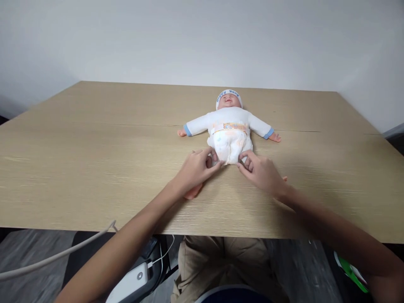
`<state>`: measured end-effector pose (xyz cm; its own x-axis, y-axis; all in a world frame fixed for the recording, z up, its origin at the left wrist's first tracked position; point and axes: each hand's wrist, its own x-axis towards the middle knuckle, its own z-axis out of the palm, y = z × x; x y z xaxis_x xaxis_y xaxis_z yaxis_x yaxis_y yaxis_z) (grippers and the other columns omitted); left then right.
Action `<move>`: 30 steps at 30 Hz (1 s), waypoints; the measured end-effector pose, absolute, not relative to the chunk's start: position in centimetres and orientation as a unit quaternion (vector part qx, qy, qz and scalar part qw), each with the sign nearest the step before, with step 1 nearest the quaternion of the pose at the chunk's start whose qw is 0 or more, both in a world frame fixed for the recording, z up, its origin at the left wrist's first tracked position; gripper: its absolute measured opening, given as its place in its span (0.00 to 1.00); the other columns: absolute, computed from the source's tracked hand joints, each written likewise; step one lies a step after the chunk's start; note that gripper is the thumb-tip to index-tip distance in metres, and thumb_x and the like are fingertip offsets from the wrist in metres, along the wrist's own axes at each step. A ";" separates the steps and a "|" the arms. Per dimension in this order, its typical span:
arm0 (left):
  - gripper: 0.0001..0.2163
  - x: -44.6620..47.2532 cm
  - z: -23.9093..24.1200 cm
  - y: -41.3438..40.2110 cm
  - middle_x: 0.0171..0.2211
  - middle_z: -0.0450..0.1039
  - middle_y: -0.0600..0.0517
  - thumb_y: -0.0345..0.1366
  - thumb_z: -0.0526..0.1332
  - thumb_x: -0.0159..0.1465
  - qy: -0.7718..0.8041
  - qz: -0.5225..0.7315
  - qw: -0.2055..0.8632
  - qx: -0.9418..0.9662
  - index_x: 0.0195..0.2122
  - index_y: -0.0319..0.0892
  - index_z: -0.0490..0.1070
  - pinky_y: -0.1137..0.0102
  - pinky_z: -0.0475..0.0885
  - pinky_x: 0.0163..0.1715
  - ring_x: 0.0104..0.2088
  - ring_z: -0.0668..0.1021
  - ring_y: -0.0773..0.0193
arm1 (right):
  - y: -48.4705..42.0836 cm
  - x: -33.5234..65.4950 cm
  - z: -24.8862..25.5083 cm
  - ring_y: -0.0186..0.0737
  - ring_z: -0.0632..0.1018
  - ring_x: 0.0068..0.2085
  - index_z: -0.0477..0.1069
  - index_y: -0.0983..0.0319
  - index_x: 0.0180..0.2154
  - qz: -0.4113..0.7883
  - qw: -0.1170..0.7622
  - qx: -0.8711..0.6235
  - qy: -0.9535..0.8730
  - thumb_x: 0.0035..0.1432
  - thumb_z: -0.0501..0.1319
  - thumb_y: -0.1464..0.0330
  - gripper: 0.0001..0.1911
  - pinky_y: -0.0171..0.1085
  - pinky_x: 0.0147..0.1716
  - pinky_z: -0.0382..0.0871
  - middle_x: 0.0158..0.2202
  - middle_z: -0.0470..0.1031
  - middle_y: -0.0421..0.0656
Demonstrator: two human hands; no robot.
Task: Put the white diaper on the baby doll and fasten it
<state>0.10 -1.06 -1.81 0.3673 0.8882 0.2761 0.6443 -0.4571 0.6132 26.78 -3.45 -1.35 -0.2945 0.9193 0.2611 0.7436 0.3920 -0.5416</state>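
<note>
Dark-blue garment edge (236,296), one, nearest the viewer at 6 o'clock, above brown trousers (217,261), one pair.

Doll (229,113), one: on its back on the worktop (94,164), toward 1 o'clock of its middle; head at 12, white sleeves out to 9 and 3, lettered white cap (229,92). Legs mostly hidden; part of one shows at 7, a sliver of the other at 4.

Diaper (229,142), one: white, around the doll's hips, printed strip (234,126) across the front waist.

Hands, two, bare: left hand (197,166) at the diaper's 7 o'clock, right hand (261,171) at its 5. Both narrow, thumbs and curled fingers at the lower edge; whether material is pinched, cannot tell.

Step in hand, as judged: arranging the diaper's leg edges. Next move calls for light, even handling on both sides, leaving the waist undisturbed.

Surroundings: worktop, one; pale wall (189,42) at 12; thick pale cable (63,257), one, at 8; white device (131,283), one, at 7; green item (353,271), one, at 4, unidentified.
</note>
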 end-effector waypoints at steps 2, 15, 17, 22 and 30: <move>0.17 0.9 -1.9 -1.1 0.25 0.74 0.55 0.50 0.72 0.71 0.499 0.308 0.175 0.791 0.35 0.47 0.69 0.61 0.64 0.39 0.27 0.72 0.60 | -3.7 26.1 -2.0 0.42 0.77 0.28 0.76 0.58 0.47 0.135 0.278 -0.544 -0.780 0.70 0.68 0.62 0.08 0.40 0.33 0.66 0.29 0.78 0.37; 0.10 0.8 -3.1 -1.2 0.50 0.78 0.44 0.40 0.73 0.71 0.460 0.365 0.142 0.797 0.50 0.46 0.78 0.54 0.74 0.53 0.51 0.78 0.49 | -4.5 25.9 -3.7 0.57 0.85 0.48 0.78 0.58 0.57 0.053 0.261 -0.503 -0.822 0.71 0.66 0.67 0.15 0.55 0.48 0.82 0.61 0.79 0.54; 0.09 0.7 -3.0 -1.1 0.56 0.78 0.44 0.38 0.72 0.72 0.448 0.368 0.156 0.800 0.50 0.46 0.77 0.52 0.73 0.59 0.56 0.77 0.48 | -4.6 25.9 -3.6 0.59 0.85 0.50 0.79 0.58 0.57 0.058 0.264 -0.499 -0.823 0.70 0.67 0.67 0.15 0.56 0.50 0.82 0.63 0.78 0.54; 0.05 0.9 -2.8 -1.3 0.53 0.82 0.46 0.37 0.69 0.74 0.449 0.367 0.204 0.789 0.49 0.46 0.78 0.51 0.71 0.60 0.52 0.76 0.49 | -4.4 26.0 -3.4 0.59 0.85 0.54 0.78 0.57 0.57 0.086 0.276 -0.482 -0.827 0.70 0.66 0.67 0.15 0.57 0.54 0.82 0.64 0.79 0.53; 0.12 1.3 -3.6 -1.2 0.47 0.81 0.47 0.35 0.68 0.69 0.493 0.373 0.281 0.734 0.53 0.45 0.77 0.56 0.71 0.53 0.48 0.77 0.52 | -4.4 25.9 -3.2 0.55 0.85 0.55 0.78 0.60 0.57 0.111 0.286 -0.474 -0.826 0.69 0.67 0.70 0.15 0.52 0.58 0.80 0.64 0.80 0.53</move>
